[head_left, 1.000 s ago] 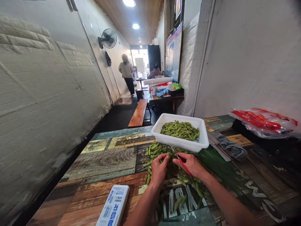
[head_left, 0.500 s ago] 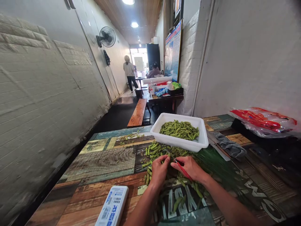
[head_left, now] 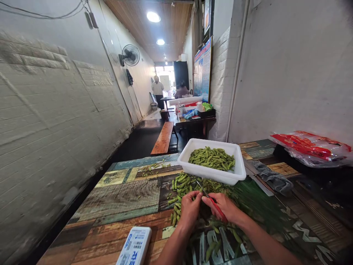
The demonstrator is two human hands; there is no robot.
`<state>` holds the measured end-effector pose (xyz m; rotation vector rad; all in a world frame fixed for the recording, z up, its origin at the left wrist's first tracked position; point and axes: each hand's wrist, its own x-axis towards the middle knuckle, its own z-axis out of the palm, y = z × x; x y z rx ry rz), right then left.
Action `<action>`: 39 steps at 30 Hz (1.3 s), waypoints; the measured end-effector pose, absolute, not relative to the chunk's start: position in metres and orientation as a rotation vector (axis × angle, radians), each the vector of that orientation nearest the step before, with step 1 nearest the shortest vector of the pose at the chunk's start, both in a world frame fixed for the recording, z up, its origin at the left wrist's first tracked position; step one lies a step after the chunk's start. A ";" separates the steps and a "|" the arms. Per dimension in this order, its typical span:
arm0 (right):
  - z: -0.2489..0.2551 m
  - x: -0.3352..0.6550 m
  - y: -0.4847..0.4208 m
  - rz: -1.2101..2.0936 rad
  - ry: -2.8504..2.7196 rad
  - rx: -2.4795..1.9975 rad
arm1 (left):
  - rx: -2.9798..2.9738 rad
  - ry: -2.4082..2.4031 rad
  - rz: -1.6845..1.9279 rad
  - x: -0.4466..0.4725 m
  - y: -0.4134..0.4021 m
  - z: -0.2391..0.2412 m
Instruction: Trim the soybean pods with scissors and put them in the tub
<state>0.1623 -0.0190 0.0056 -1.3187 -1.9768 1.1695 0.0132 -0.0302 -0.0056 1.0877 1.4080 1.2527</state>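
Observation:
My right hand (head_left: 225,207) is closed around red-handled scissors (head_left: 220,210), with the narrow metal blades pointing up and left. Close beside it, my left hand (head_left: 189,208) pinches thumb and fingers together at the blades, on what looks like an edamame pod mostly hidden by the fingertips. Loose edamame pods (head_left: 182,183) and green trimmings lie just beyond and around both hands. Behind them stands a white plastic tub (head_left: 211,177) holding a heap of edamame pods (head_left: 212,158). Several more pods (head_left: 211,250) are on the table below my wrists.
A white box with blue print (head_left: 135,244) lies at the front left of the wood-patterned table (head_left: 129,195). Right of the tub are a grey cloth (head_left: 271,176) and a red plastic package (head_left: 309,143). A bench (head_left: 164,138) and two people are farther back.
The view has tilted up a little, so everything sits lower in it. Both hands keep nearly the same pose at the scissors. The standing person in the background has moved farther away.

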 end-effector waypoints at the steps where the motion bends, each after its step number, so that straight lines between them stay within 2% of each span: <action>1: 0.006 0.163 -0.019 1.179 -1.971 -1.324 | 1.098 1.412 1.253 0.013 -0.030 -0.006; 8: 0.012 0.164 -0.019 0.997 -2.048 -1.350 | 1.114 1.417 1.240 0.012 -0.029 -0.009; 15: 0.011 0.164 -0.017 1.065 -1.987 -1.380 | 0.860 1.302 1.364 0.010 -0.028 -0.007; 22: 0.010 0.165 -0.018 1.379 -1.864 -1.279 | 0.488 1.013 1.339 0.010 -0.030 0.007; 39: 0.008 0.160 -0.021 1.319 -1.923 -1.313 | 0.360 0.955 1.322 0.016 -0.034 0.006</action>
